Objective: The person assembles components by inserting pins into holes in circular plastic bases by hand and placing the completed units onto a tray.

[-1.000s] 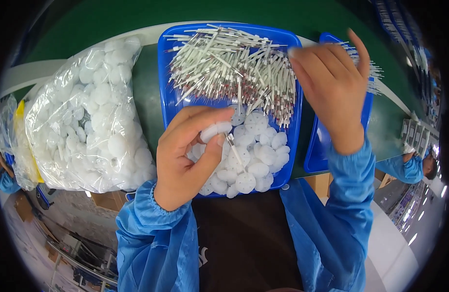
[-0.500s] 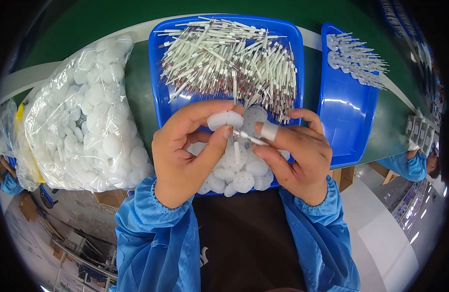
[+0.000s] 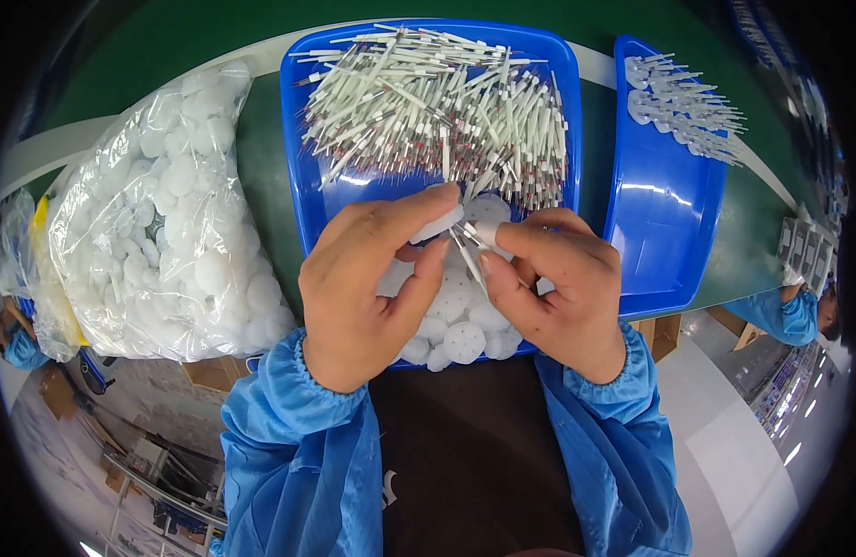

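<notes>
Over on the left sits a clear bag of white discs (image 3: 163, 213); centre, the left hand (image 3: 372, 288) pinches a white disc (image 3: 437, 226) above the blue tray (image 3: 303, 176), right hand (image 3: 553, 278) nips a thin white stick (image 3: 467, 249) against it; another blue tray (image 3: 669, 232) lies right
</notes>
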A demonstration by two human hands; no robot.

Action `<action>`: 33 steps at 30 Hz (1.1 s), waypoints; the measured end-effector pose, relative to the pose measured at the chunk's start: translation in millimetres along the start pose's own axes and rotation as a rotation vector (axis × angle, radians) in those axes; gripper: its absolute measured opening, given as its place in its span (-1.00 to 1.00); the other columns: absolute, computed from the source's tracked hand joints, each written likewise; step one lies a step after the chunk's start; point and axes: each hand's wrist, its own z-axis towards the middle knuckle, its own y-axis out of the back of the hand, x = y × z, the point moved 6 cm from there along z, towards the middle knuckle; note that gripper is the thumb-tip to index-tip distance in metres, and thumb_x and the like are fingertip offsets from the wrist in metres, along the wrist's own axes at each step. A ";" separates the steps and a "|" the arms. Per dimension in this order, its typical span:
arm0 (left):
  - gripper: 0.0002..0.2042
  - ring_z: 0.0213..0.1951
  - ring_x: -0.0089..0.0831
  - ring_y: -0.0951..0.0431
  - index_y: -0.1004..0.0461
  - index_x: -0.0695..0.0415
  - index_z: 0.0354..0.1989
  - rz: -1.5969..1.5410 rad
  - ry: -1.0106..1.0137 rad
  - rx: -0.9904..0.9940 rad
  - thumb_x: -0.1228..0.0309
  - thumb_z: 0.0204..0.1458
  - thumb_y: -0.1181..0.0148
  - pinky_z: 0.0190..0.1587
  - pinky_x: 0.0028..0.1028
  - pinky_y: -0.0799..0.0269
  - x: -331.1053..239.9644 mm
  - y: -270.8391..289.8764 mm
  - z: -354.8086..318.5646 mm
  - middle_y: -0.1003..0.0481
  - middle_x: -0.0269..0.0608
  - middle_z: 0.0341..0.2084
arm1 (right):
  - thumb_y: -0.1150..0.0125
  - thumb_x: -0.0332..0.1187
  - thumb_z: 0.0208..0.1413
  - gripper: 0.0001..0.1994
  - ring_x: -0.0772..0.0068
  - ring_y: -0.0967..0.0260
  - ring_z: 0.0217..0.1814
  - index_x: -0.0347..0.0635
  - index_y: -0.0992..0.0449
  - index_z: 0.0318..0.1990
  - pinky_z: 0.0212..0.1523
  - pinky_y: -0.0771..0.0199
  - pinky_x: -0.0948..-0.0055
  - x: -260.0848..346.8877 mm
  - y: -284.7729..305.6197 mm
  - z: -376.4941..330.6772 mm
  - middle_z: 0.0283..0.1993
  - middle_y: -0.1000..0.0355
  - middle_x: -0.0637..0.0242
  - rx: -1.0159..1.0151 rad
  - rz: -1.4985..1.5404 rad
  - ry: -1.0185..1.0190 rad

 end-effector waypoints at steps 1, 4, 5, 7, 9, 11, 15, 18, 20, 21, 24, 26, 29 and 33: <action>-0.61 -0.16 -0.31 -0.71 -0.66 0.21 0.07 0.018 -0.018 -0.004 0.74 0.04 -0.35 -0.18 -0.45 -0.66 1.0 1.1 0.5 -0.71 -0.17 -0.01 | -0.59 -0.44 0.01 -0.81 0.38 -0.50 -0.59 -0.13 -0.71 -0.21 -0.25 -0.55 0.37 -2.2 -0.8 1.6 -0.59 -0.52 0.38 0.003 -0.024 0.000; -0.60 -0.19 -0.27 -0.70 -0.68 0.20 0.06 0.111 -0.080 0.007 0.73 0.00 -0.38 -0.21 -0.40 -0.65 -1.7 1.8 0.5 -0.72 -0.17 -0.06 | -0.61 -0.41 0.00 -0.81 0.31 -0.50 -0.58 -0.14 -0.69 -0.26 -0.34 -0.50 0.34 -2.3 -1.8 3.1 -0.56 -0.55 0.36 0.007 -0.080 0.004; -0.60 -0.20 -0.27 -0.70 -0.68 0.20 0.05 0.186 -0.123 0.021 0.72 -0.01 -0.40 -0.21 -0.39 -0.65 -4.7 0.6 0.0 -0.72 -0.17 -0.09 | -0.61 -0.41 0.00 -0.81 0.31 -0.50 -0.58 -0.14 -0.69 -0.26 -0.34 -0.50 0.34 -0.5 -3.9 3.0 -0.56 -0.55 0.36 0.005 -0.080 0.001; -0.60 -0.23 -0.26 -0.70 -0.68 0.21 0.05 0.236 -0.121 0.027 0.71 -0.02 -0.41 -0.22 -0.38 -0.64 -9.0 0.5 -0.4 -0.73 -0.16 -0.12 | -0.61 -0.39 0.00 -0.82 0.29 -0.50 -0.56 -0.13 -0.67 -0.30 -0.37 -0.45 0.34 2.7 -5.0 3.9 -0.52 -0.59 0.34 -0.074 -0.136 -0.003; -0.60 -0.25 -0.25 -0.70 -0.68 0.21 0.06 0.288 -0.118 0.032 0.70 -0.02 -0.41 -0.22 -0.38 -0.64 -11.6 0.4 -4.3 -0.73 -0.15 -0.14 | -0.60 -0.38 0.00 -0.83 0.27 -0.51 -0.56 -0.13 -0.67 -0.31 -0.39 -0.43 0.33 6.3 -4.5 5.5 -0.50 -0.60 0.32 -0.070 -0.206 0.028; -0.59 -0.31 -0.27 -0.70 -0.68 0.23 0.06 0.281 -0.061 0.037 0.69 -0.04 -0.44 -0.23 -0.38 -0.64 -9.0 0.5 -9.7 -0.73 -0.12 -0.15 | -0.59 -0.38 0.01 -0.84 0.26 -0.51 -0.55 -0.13 -0.67 -0.31 -0.40 -0.42 0.33 9.3 -6.7 7.4 -0.49 -0.61 0.31 -0.064 -0.273 0.060; -0.58 -0.36 -0.29 -0.68 -0.68 0.23 0.06 0.239 0.036 0.015 0.67 -0.04 -0.47 -0.25 -0.38 -0.64 -5.5 1.3 -15.3 -0.73 -0.11 -0.19 | -0.57 -0.38 0.02 -0.84 0.24 -0.52 -0.53 -0.15 -0.67 -0.30 -0.40 -0.42 0.33 10.8 -13.9 9.0 -0.46 -0.62 0.30 -0.068 -0.215 0.098; -0.56 -0.31 -0.31 -0.67 -0.66 0.22 0.10 0.234 -0.009 0.004 0.61 -0.02 -0.51 -0.26 -0.40 -0.62 -3.5 4.4 -15.0 -0.72 -0.12 -0.20 | -0.58 -0.39 0.01 -0.83 0.23 -0.53 -0.52 -0.16 -0.68 -0.28 -0.37 -0.45 0.33 9.9 -12.3 10.2 -0.46 -0.62 0.30 -0.067 -0.171 0.069; -0.51 -0.22 -0.31 -0.68 -0.65 0.19 0.13 0.040 0.008 0.048 0.54 -0.04 -0.57 -0.26 -0.44 -0.61 -2.4 6.9 -5.8 -0.70 -0.12 -0.15 | -0.59 -0.39 -0.01 -0.82 0.22 -0.53 -0.52 -0.16 -0.68 -0.28 -0.34 -0.47 0.33 7.1 -10.1 10.4 -0.47 -0.61 0.30 -0.070 -0.162 0.044; -0.51 -0.22 -0.31 -0.68 -0.65 0.19 0.13 0.041 0.008 0.043 0.54 -0.04 -0.57 -0.26 -0.44 -0.61 -1.6 6.7 -5.3 -0.70 -0.12 -0.15 | -0.60 -0.41 -0.03 -0.79 0.21 -0.55 -0.49 -0.17 -0.69 -0.25 -0.33 -0.48 0.33 7.3 -7.9 10.3 -0.46 -0.61 0.29 -0.088 -0.131 0.079; -0.47 -0.13 -0.31 -0.65 -0.64 0.16 0.13 -0.262 0.208 -0.010 0.48 -0.10 -0.63 -0.25 -0.45 -0.59 10.9 8.5 -4.6 -0.67 -0.13 -0.07 | -0.62 -0.44 -0.06 -0.73 0.23 -0.58 -0.43 -0.19 -0.70 -0.17 -0.29 -0.51 0.35 4.4 -1.5 12.6 -0.42 -0.62 0.28 -0.098 -0.068 0.117; -0.46 -0.10 -0.24 -0.63 -0.65 0.13 0.08 -0.024 0.046 0.050 0.49 -0.17 -0.65 -0.19 -0.38 -0.57 -2.1 12.2 1.5 -0.65 -0.16 -0.05 | -0.62 -0.46 -0.06 -0.68 0.26 -0.60 -0.39 -0.20 -0.70 -0.11 -0.27 -0.53 0.36 2.0 2.5 10.9 -0.38 -0.63 0.27 -0.092 -0.038 0.113; -0.50 0.01 -0.29 -0.59 -0.61 0.18 0.06 0.102 -0.107 0.059 0.53 -0.14 -0.60 -0.07 -0.37 -0.53 -8.4 11.7 0.0 -0.61 -0.09 0.00 | -0.59 -0.49 -0.01 -0.61 0.37 -0.63 -0.32 -0.21 -0.67 0.02 -0.20 -0.58 0.39 -13.9 -1.5 6.1 -0.30 -0.67 0.26 -0.032 0.373 -0.124; -0.48 0.00 -0.19 -0.61 -0.62 0.17 0.04 0.192 -0.255 0.051 0.54 -0.19 -0.61 -0.04 -0.31 -0.53 -19.0 8.3 1.3 -0.61 -0.07 -0.01 | -0.54 -0.52 0.05 -0.60 0.43 -0.68 -0.21 -0.23 -0.63 0.08 -0.11 -0.62 0.45 -10.1 -7.0 4.7 -0.30 -0.67 0.26 0.027 0.414 -0.134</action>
